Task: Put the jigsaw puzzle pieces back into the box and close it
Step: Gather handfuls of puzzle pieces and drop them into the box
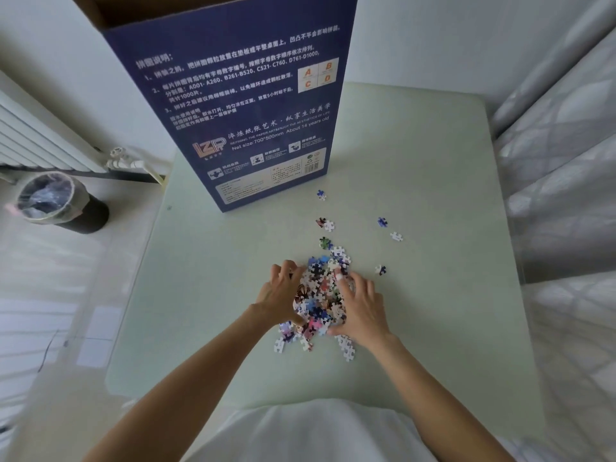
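A heap of small colourful jigsaw pieces (319, 295) lies in the middle of the pale green table (433, 295). My left hand (279, 293) cups the heap's left side and my right hand (361, 305) cups its right side, fingers curled against the pieces. Several loose pieces (382, 222) lie scattered beyond the heap, towards the box, and a few more lie near my wrists. The tall dark blue puzzle box (240, 105) stands upright at the table's far side, its top flaps open.
A bin lined with a plastic bag (50, 200) stands on the floor at the left, beside a white radiator (40, 141). A quilted white mattress (563, 161) runs along the table's right edge.
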Motion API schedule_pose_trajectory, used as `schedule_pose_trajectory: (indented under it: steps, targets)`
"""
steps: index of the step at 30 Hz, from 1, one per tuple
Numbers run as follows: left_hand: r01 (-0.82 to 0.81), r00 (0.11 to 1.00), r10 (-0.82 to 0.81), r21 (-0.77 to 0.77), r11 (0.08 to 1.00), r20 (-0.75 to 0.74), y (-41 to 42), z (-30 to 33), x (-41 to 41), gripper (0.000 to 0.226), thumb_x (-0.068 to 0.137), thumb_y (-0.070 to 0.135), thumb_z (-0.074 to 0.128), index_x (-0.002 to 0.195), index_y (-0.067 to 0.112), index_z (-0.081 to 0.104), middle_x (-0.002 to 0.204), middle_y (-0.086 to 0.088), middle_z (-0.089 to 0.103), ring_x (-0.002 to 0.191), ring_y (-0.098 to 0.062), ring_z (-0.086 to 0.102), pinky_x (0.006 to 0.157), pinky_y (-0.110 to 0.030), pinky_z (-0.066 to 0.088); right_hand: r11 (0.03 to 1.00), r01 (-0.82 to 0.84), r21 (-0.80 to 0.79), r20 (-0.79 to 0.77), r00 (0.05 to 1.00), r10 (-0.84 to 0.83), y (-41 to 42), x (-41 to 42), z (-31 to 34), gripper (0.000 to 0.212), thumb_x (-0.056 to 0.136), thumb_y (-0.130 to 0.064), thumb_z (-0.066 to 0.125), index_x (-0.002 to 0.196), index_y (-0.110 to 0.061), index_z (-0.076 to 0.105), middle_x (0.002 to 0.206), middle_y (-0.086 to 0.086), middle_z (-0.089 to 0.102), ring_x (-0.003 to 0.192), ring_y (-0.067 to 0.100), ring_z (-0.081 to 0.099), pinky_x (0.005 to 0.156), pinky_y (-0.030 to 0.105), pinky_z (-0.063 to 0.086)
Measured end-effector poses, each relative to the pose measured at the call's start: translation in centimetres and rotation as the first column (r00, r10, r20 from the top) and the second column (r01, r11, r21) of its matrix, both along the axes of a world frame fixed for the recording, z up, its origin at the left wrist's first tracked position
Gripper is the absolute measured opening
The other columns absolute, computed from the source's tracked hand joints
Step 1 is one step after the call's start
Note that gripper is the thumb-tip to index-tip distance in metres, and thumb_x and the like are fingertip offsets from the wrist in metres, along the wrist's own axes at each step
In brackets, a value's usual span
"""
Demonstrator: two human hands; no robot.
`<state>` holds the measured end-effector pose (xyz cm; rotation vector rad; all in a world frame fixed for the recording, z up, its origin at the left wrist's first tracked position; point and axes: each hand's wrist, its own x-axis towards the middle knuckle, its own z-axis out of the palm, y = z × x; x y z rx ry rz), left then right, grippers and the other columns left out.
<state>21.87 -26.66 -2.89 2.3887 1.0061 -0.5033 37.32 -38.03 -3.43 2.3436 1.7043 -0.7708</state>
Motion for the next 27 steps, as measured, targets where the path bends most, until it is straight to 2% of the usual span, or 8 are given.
schedule_pose_trajectory:
  steps: [4, 7, 10, 13, 15, 18, 23, 27]
  targets:
    - [-0.073, 0.992, 0.078, -0.056, 0.996, 0.098, -0.4, 0.0, 0.4, 0.096, 0.066, 0.035, 0.082, 0.143, 0.021, 0.026, 0.137, -0.004, 0.031, 0.119, -0.022, 0.037, 0.102, -0.030, 0.040, 0.992, 0.117, 0.046, -0.104, 0.988, -0.111, 0.1, -0.5, 0.6, 0.109, 0.063, -0.046, 0.078, 0.146, -0.023, 0.011, 0.134, 0.007, 0.032, 0.115, 0.021, 0.038, 0.089, 0.028, 0.046]
    - [-0.107, 0.981, 0.116, -0.062, 0.992, 0.154, -0.6, -0.1, 0.6, 0.079, 0.073, 0.026, 0.078, 0.139, 0.022, 0.034, 0.134, -0.004, 0.037, 0.116, -0.021, 0.045, 0.097, -0.027, 0.042, 0.988, 0.150, 0.048, -0.141, 0.980, -0.142, 0.5, -1.1, 1.0, 0.090, 0.072, -0.034, 0.076, 0.142, -0.019, 0.021, 0.133, 0.008, 0.039, 0.114, 0.019, 0.045, 0.090, 0.025, 0.043]
    - [-0.127, 0.976, 0.137, -0.065, 0.990, 0.172, -0.7, -0.1, 0.7, 0.069, 0.076, 0.023, 0.076, 0.135, 0.021, 0.040, 0.130, -0.005, 0.041, 0.110, -0.022, 0.051, 0.090, -0.027, 0.045, 0.986, 0.158, 0.043, -0.168, 0.974, -0.149, 0.9, -1.3, 1.2, 0.078, 0.075, -0.030, 0.074, 0.137, -0.016, 0.029, 0.131, 0.008, 0.044, 0.110, 0.019, 0.053, 0.087, 0.025, 0.045]
    - [-0.173, 0.965, 0.186, -0.085, 0.981, 0.187, -0.5, -0.1, 0.8, 0.062, 0.076, 0.023, 0.076, 0.129, 0.021, 0.045, 0.124, -0.004, 0.048, 0.103, -0.022, 0.055, 0.085, -0.026, 0.047, 0.981, 0.180, 0.072, -0.182, 0.970, -0.164, 1.4, -1.1, 1.3, 0.062, 0.076, -0.031, 0.073, 0.125, -0.015, 0.039, 0.121, 0.006, 0.051, 0.098, 0.019, 0.058, 0.074, 0.025, 0.046]
    - [-0.178, 0.964, 0.192, -0.091, 0.980, 0.184, -0.4, 0.0, 0.9, 0.060, 0.076, 0.025, 0.076, 0.128, 0.021, 0.047, 0.120, -0.004, 0.051, 0.102, -0.021, 0.056, 0.084, -0.027, 0.049, 0.980, 0.175, 0.098, -0.172, 0.972, -0.157, 1.8, -0.8, 1.4, 0.054, 0.077, -0.034, 0.072, 0.118, -0.014, 0.043, 0.116, 0.005, 0.054, 0.093, 0.019, 0.059, 0.071, 0.025, 0.046]
    - [-0.176, 0.966, 0.188, -0.084, 0.981, 0.179, -0.2, 0.1, 1.1, 0.059, 0.078, 0.025, 0.074, 0.129, 0.020, 0.046, 0.119, -0.005, 0.052, 0.102, -0.022, 0.056, 0.083, -0.027, 0.047, 0.973, 0.192, 0.127, -0.187, 0.968, -0.167, 2.3, -0.5, 1.3, 0.053, 0.076, -0.036, 0.072, 0.117, -0.014, 0.047, 0.115, 0.003, 0.055, 0.097, 0.019, 0.058, 0.076, 0.027, 0.047]
    - [-0.210, 0.950, 0.232, -0.123, 0.970, 0.208, -0.4, 0.0, 1.4, 0.054, 0.080, 0.010, 0.066, 0.129, 0.018, 0.045, 0.120, -0.007, 0.051, 0.103, -0.021, 0.054, 0.078, -0.020, 0.041, 0.957, 0.272, 0.100, -0.227, 0.943, -0.244, 2.6, -0.1, 1.2, 0.046, 0.076, -0.039, 0.073, 0.107, -0.016, 0.050, 0.108, 0.003, 0.062, 0.092, 0.019, 0.059, 0.075, 0.030, 0.049]
    - [-0.203, 0.952, 0.242, -0.203, 0.958, 0.187, -0.7, 0.1, 1.5, 0.071, 0.075, 0.026, 0.073, 0.136, 0.019, 0.037, 0.126, -0.006, 0.046, 0.112, -0.022, 0.048, 0.093, -0.028, 0.043, 0.951, 0.292, 0.100, -0.259, 0.931, -0.258, 2.9, -0.2, 1.7, 0.044, 0.079, -0.038, 0.071, 0.110, -0.014, 0.051, 0.104, 0.004, 0.065, 0.086, 0.019, 0.061, 0.065, 0.026, 0.045]
